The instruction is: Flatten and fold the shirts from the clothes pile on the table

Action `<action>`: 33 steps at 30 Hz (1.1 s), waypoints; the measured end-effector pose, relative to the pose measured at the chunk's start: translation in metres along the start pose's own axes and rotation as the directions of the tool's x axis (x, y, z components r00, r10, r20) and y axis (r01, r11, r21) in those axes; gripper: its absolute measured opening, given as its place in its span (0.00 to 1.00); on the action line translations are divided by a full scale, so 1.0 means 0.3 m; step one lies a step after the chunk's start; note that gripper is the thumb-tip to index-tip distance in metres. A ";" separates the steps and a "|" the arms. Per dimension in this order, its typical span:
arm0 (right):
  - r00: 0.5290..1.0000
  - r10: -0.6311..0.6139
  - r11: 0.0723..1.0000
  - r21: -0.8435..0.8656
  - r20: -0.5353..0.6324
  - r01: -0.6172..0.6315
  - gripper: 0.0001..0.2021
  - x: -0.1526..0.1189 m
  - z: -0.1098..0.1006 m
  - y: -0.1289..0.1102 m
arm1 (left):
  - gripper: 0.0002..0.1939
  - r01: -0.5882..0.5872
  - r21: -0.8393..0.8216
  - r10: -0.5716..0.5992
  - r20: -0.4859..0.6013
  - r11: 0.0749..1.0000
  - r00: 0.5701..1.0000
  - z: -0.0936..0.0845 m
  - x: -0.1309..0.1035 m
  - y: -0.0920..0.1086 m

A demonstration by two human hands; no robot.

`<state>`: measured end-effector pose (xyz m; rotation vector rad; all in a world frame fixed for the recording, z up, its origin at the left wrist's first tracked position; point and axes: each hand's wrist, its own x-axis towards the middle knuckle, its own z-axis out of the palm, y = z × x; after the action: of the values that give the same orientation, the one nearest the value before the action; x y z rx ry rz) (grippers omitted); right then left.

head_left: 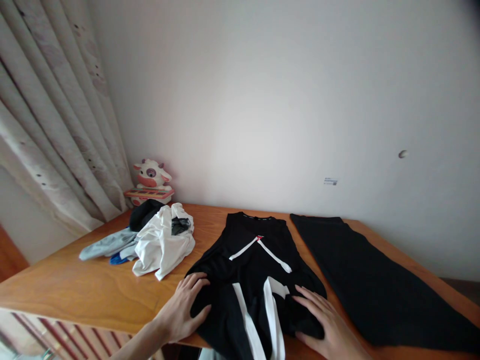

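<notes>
The black sleeveless fabric garment with white strips (262, 272) lies near centre on the brown wooden tabletop (93, 290); it seems to be getting straightened; the left hand (183, 310) has an open grip against it; whether the right hand's (332, 322) grip pinches cloth, I cannot tell; the bunched near part calls for gentle, even spreading.

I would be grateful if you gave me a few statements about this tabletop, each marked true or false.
1. The left hand and right hand both touch the white-striped black garment. True.
2. The cow toy stands at the table's right end. False: the cow toy is at the back left, near the curtain.
3. A plain black garment lies right of the striped one. True.
4. The white cloth is neatly folded. False: it is crumpled.
</notes>
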<state>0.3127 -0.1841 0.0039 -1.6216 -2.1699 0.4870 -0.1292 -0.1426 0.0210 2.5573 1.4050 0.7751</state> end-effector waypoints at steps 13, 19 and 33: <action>0.998 0.031 0.999 0.046 -0.048 -0.029 0.28 0.003 0.018 0.021 | 0.17 0.012 0.004 -0.012 -0.018 1.000 1.000 0.003 0.001 -0.005; 0.991 0.062 0.992 0.120 -0.120 -0.047 0.22 0.003 0.016 0.011 | 0.08 0.003 -0.040 -0.002 0.013 0.999 1.000 0.003 0.006 -0.010; 0.835 0.411 0.800 0.584 -0.365 -0.138 0.32 -0.011 0.026 0.120 | 0.26 0.271 -0.508 -0.520 -0.450 0.818 0.726 -0.031 0.004 -0.064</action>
<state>0.3393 -0.1780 -0.0210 -1.5330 -1.2724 0.6332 -0.1478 -0.1320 0.0229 1.6518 1.6391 1.6328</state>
